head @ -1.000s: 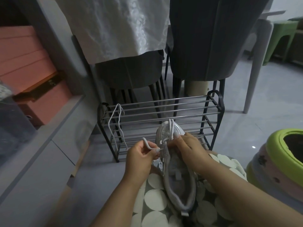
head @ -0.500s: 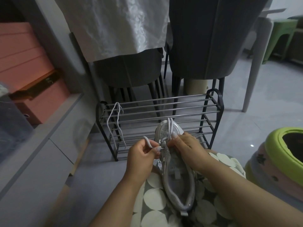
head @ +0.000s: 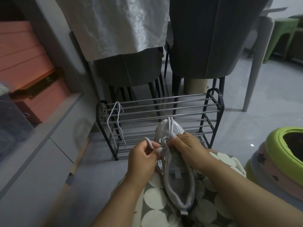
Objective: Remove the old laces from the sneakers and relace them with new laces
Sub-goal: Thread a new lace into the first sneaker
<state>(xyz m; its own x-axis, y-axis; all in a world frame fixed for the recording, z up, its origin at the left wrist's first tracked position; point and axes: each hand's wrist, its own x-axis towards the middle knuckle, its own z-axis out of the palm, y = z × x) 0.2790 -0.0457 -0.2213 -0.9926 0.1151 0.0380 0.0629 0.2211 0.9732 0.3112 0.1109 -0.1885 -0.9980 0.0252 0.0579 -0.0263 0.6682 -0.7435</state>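
A grey-white sneaker [head: 177,176] lies on my lap, toe pointing away from me. A white lace [head: 169,126] runs over its toe and through the front eyelets. My left hand [head: 142,158] pinches a looped end of that lace at the shoe's left edge. My right hand [head: 188,149] pinches the lace by the front eyelets and steadies the shoe. Another white lace [head: 113,118] hangs over the left end of the black shoe rack [head: 213,108].
The rack stands on the grey tiled floor right in front of my knees. Two dark chairs [head: 205,46] and a white cloth [head: 118,25] are behind it. A grey cabinet with pink boxes [head: 24,63] is left. A green-rimmed round tub [head: 278,153] sits right.
The view has shifted slightly. Both hands stay at the front eyelets with small finger movements on the lace; the sneaker has not moved.
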